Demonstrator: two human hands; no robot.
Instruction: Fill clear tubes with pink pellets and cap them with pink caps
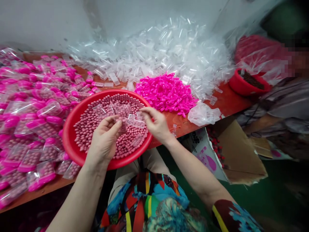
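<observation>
A wide red basin [69, 138] is filled with small round pink beads [129, 146], and both my hands are over it. Between thumb and fingers, my left hand [105, 137] pinches a small transparent plastic container [123, 124], which looks to have beads in it. My right hand [158, 124] is closed at the fingertips on the end of another transparent plastic container [135, 120], close beside the first. More transparent containers [98, 110] lie on the beads. Just behind the basin is a heap of bright pink plastic caps [166, 93].
Bead-filled containers with pink caps [45, 129] are piled at the left. Many empty transparent containers [164, 48] form a large mound against the wall. To the right are a crumpled plastic bag [204, 113], a red tub [243, 85], an open cardboard box [241, 151] and another person.
</observation>
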